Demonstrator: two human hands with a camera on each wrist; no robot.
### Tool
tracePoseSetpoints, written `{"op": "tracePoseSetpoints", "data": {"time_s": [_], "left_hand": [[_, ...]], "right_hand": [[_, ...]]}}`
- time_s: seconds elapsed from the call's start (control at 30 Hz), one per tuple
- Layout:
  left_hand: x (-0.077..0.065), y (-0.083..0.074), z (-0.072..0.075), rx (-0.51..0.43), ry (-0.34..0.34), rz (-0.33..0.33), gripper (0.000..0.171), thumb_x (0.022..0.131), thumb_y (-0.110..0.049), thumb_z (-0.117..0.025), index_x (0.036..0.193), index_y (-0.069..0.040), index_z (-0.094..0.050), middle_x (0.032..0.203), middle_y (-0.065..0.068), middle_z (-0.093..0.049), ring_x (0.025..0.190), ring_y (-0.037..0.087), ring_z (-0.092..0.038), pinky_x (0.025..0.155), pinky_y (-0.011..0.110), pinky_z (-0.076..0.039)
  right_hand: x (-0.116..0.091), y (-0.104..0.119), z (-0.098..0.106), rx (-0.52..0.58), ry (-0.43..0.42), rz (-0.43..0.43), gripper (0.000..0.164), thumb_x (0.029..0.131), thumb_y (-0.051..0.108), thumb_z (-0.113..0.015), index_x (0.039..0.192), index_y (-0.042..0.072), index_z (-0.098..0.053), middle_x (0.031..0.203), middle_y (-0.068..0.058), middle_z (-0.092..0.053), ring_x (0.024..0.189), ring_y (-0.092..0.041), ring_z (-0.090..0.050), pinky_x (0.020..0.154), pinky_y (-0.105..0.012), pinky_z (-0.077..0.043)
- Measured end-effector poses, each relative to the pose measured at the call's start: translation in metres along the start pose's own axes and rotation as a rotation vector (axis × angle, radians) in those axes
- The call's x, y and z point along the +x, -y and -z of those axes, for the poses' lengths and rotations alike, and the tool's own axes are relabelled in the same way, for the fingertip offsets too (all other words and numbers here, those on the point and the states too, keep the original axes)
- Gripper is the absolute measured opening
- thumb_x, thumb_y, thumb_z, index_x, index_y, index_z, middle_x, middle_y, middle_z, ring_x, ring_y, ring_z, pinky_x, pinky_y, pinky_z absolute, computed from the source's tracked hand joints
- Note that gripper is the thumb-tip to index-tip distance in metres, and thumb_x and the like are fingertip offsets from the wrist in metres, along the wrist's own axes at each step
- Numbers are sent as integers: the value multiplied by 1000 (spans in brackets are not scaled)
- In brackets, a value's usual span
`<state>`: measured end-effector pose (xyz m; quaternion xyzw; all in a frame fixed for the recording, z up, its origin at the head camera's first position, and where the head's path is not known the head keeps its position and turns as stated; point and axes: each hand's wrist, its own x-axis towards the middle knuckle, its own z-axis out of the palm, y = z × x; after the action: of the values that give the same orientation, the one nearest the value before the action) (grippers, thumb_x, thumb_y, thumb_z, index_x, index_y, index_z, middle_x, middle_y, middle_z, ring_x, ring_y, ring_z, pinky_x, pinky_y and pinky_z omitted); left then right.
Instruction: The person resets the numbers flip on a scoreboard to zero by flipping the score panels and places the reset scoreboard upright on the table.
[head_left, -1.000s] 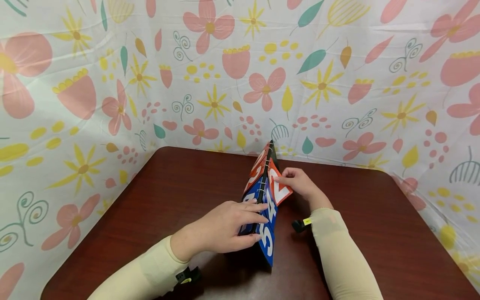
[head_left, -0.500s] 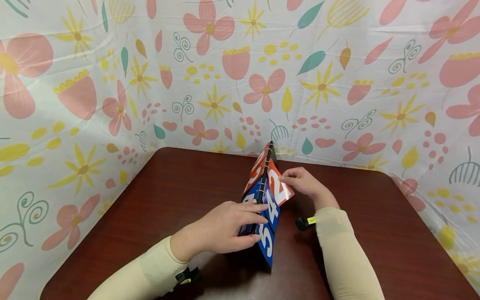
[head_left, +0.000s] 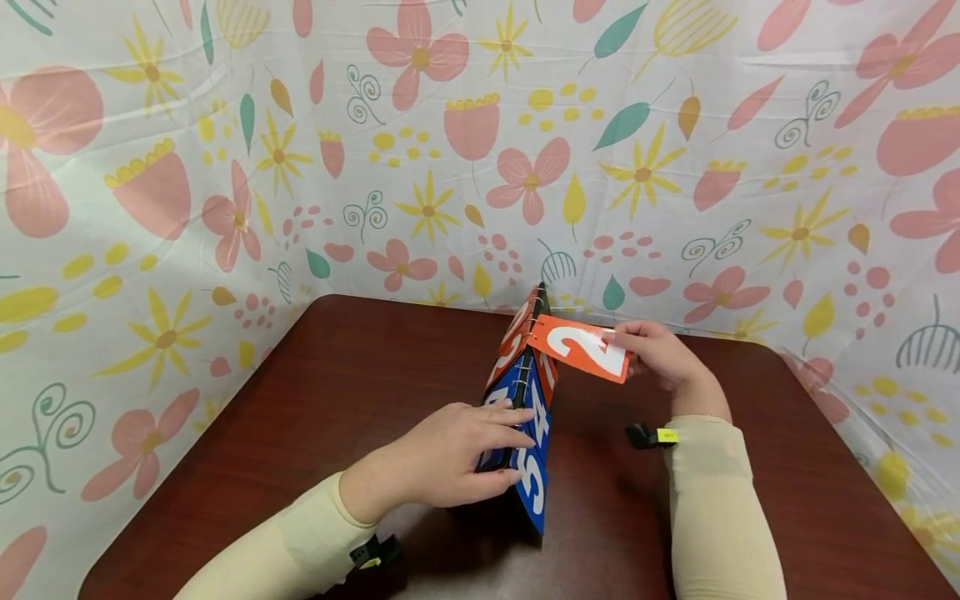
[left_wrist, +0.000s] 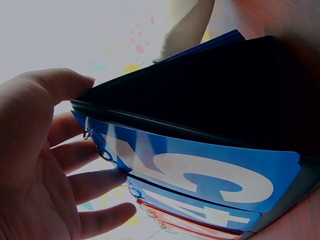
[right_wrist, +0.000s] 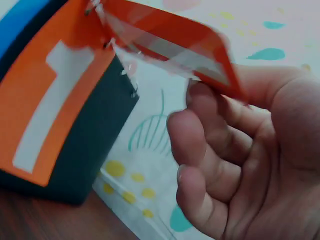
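Note:
A tabletop flip scoreboard (head_left: 534, 467) stands like a tent, with blue and red number cards ringed along its black top ridge. My left hand (head_left: 461, 450) rests over the near end of the ridge. Its fingers lie fairly straight across the rings, and the thumb touches the black edge in the left wrist view. My right hand (head_left: 667, 354) pinches the free edge of a red number card (head_left: 577, 346) showing a 2, lifted out nearly level to the right. The card still hangs on its rings. Beneath it, a red card (right_wrist: 55, 105) with a 1 shows in the right wrist view.
The dark reddish-brown table (head_left: 360, 367) carries the scoreboard near its middle. A flower-printed cloth (head_left: 450, 167) hangs close behind the table and on the left side. Black wrist devices (head_left: 645, 435) sit under both sleeves.
My right hand has moved right and slightly up, swinging the red 2 card outward from the scoreboard's face and uncovering the card behind it. The left hand has stayed in place.

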<state>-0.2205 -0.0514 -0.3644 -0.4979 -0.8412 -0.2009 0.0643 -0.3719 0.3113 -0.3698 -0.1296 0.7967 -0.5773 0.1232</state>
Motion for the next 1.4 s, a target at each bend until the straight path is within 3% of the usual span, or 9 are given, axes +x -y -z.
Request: {"op": "tracePoseSetpoints", "data": {"time_s": [0.17, 0.3, 0.5, 0.77, 0.9, 1.03, 1.2, 1.3, 1.4], "left_hand": [[-1, 1, 0, -1, -12, -5, 40, 101, -43, -58, 135, -25, -69, 157, -3, -51, 147, 25, -47, 116, 44, -45], [0, 0, 2, -6, -9, -1, 40, 101, -42, -58, 136, -25, -69, 157, -3, -51, 147, 25, -47, 117, 44, -45], [0, -1, 3, -37, 11, 31, 40, 101, -41, -60, 136, -25, -69, 158, -3, -51, 149, 23, -46, 119, 44, -43], [0, 0, 1, -21, -5, -3, 40, 102, -42, -58, 136, -24, -68, 157, -1, -52, 147, 25, -47, 117, 44, -44], [0, 0, 0, -25, 5, 3, 40, 102, -43, -58, 136, -25, -68, 157, -3, -52, 148, 24, -47, 118, 43, -43], [0, 0, 0, -22, 2, -3, 40, 102, -42, -58, 135, -25, -69, 157, -3, -52, 147, 24, -47, 118, 43, -43], [0, 0, -1, -15, -6, -10, 39, 102, -42, -58, 135, -24, -69, 157, -3, -52, 147, 24, -48, 117, 43, -44], [0, 1, -1, -17, -12, -16, 39, 101, -42, -59, 135, -24, -69, 157, -3, -52, 146, 24, -48, 117, 43, -45], [0, 1, -1, -19, -18, -22, 39, 102, -42, -59, 134, -24, -69, 157, -3, -52, 146, 23, -49, 117, 42, -45]], "right_hand": [[-1, 13, -1, 311, 0, 51, 34, 109, 27, -50, 92, 14, -76, 79, 2, -77, 61, -11, -70, 59, -25, -59], [0, 20, -4, 457, 16, 109, 37, 110, 23, -46, 95, 12, -78, 82, 0, -78, 63, -13, -72, 56, -26, -57], [1, 25, -12, 517, -2, 161, 40, 110, 24, -48, 84, 11, -76, 80, 0, -77, 68, -11, -73, 55, -24, -55], [1, 33, -26, 521, -81, 206, 45, 109, 27, -51, 68, 13, -66, 76, 1, -76, 65, -9, -72, 47, -24, -49], [0, 38, -35, 593, -116, 212, 37, 108, 27, -52, 85, 10, -75, 79, 0, -76, 65, -11, -72, 58, -25, -58], [0, 44, -47, 632, -74, 268, 32, 109, 30, -48, 102, 10, -73, 87, -2, -79, 73, -16, -77, 72, -32, -64], [3, 48, -63, 507, -15, 367, 43, 109, 47, -40, 105, 15, -69, 103, -1, -80, 97, -20, -77, 91, -37, -60], [6, 48, -73, 327, -78, 385, 49, 107, 51, -42, 113, 11, -68, 110, 1, -77, 109, -23, -71, 98, -40, -54], [11, 46, -84, 110, -169, 369, 43, 105, 44, -54, 120, 6, -66, 114, 2, -72, 111, -20, -68, 98, -35, -53]]}}
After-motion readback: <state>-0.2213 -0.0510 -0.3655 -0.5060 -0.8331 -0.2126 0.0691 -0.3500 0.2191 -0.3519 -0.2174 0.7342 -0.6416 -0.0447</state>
